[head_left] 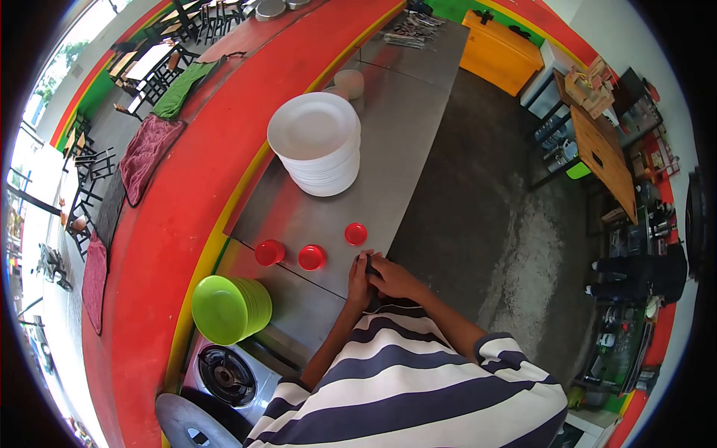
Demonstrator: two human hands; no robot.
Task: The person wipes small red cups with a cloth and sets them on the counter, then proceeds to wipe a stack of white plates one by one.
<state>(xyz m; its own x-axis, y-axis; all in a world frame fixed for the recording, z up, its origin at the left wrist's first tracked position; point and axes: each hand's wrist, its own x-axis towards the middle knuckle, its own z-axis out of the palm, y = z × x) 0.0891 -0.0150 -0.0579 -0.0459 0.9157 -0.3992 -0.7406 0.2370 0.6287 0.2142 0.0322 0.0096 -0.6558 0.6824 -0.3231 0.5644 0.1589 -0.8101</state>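
Observation:
My left hand (359, 278) and my right hand (392, 277) meet in front of my striped shirt, at the near edge of the steel counter (321, 224). Both look closed, fingers against each other around a small dark thing (370, 264) that I cannot make out. Just beyond my fingertips sits a small red dish (355, 234). Two more, a red dish (312, 257) and another red dish (269, 252), stand to its left. Farther up the counter rises a tall stack of white plates (314, 142). A stack of green bowls (231, 309) is at the lower left.
A gas burner (226, 375) and a round dark lid (196, 422) lie at lower left. Behind the counter runs a red ledge (179, 201) with cloths on it. Pale cups (349, 84) and cutlery (412, 31) are at the far end. Another person (646, 272) stands at right.

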